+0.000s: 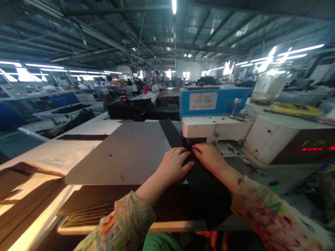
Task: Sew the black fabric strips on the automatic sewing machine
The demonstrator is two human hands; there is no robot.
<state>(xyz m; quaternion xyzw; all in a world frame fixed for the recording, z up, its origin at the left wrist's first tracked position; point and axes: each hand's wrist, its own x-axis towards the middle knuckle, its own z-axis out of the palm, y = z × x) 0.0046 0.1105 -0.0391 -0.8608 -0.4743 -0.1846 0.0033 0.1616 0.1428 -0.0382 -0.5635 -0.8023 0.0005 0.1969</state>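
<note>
A long black strip of leather-like material (204, 186) runs from below my hands, past the head of a white machine (202, 128), to the far edge of a grey metal plate (128, 150). My left hand (176, 163) rests on the strip's left side, its fingers laid over the material and its thumb apart. On the right side, close under the machine head, my right hand (208, 155) pinches the strip's edge between thumb and fingers. The exact spot where the strip meets the machine is hidden by my fingertips.
Stacked dark pieces (131, 108) stand behind the plate; more brown pieces (86, 205) lie under its front edge. A blue panel (216, 101) tops the machine. To the right are a control box with red digits (311, 149), a clear jar (272, 83) and a yellow ring (297, 109).
</note>
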